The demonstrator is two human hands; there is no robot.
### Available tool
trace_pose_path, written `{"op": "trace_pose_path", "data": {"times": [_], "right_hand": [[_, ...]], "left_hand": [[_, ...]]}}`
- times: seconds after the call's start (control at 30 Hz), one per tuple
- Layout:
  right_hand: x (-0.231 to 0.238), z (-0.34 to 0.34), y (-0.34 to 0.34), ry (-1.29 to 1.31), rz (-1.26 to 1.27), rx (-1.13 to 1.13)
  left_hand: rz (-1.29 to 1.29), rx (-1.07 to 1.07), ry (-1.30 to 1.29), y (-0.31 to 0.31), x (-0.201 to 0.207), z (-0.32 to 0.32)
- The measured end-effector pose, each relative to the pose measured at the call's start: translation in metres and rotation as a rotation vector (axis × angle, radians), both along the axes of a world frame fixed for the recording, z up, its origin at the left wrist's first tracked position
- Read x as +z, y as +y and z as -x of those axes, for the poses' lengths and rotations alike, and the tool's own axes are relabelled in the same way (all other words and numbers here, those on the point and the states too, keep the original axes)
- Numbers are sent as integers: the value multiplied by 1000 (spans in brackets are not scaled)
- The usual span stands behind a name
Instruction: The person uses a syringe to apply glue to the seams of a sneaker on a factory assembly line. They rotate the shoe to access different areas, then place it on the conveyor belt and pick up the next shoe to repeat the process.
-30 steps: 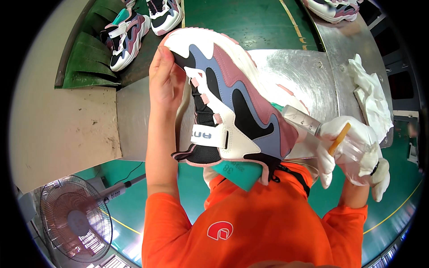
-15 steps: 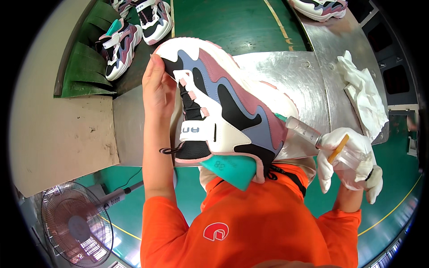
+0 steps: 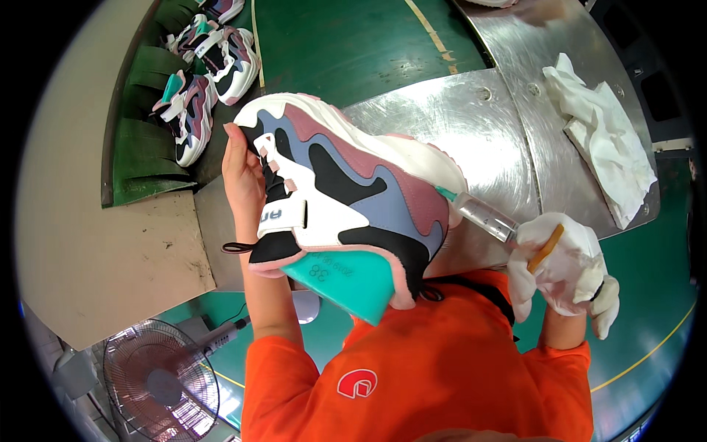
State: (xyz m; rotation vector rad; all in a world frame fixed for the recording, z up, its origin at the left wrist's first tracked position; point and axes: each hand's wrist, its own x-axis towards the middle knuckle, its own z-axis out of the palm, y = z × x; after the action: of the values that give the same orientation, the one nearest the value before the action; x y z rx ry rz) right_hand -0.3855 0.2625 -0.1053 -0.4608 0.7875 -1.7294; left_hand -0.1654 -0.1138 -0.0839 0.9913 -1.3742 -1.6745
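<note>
I have tilted the chunky white, pink, blue and black sneaker (image 3: 346,195) lower; my bare left hand (image 3: 243,177) grips its toe above the steel tabletop (image 3: 471,125). My gloved right hand (image 3: 563,265) clasps a clear syringe (image 3: 482,215) at its heel, work seemingly midway.

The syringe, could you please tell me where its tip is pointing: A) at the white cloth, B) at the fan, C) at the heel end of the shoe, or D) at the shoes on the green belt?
C: the gloved right hand holds the syringe with its tip at the shoe, at the heel end by the sole.
</note>
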Motion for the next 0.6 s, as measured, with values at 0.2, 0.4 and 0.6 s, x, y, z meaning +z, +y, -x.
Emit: {"op": "trace_pose_path", "data": {"times": [0.2, 0.4, 0.6], "right_hand": [[0, -4, 0, -65, -16, -40], [10, -5, -22, -132, 345, 34], [-24, -17, -5, -294, 377, 19]], "left_hand": [[0, 51, -42, 14, 12, 15], [49, 27, -115, 19, 19, 21], [73, 3, -131, 20, 16, 25]]}}
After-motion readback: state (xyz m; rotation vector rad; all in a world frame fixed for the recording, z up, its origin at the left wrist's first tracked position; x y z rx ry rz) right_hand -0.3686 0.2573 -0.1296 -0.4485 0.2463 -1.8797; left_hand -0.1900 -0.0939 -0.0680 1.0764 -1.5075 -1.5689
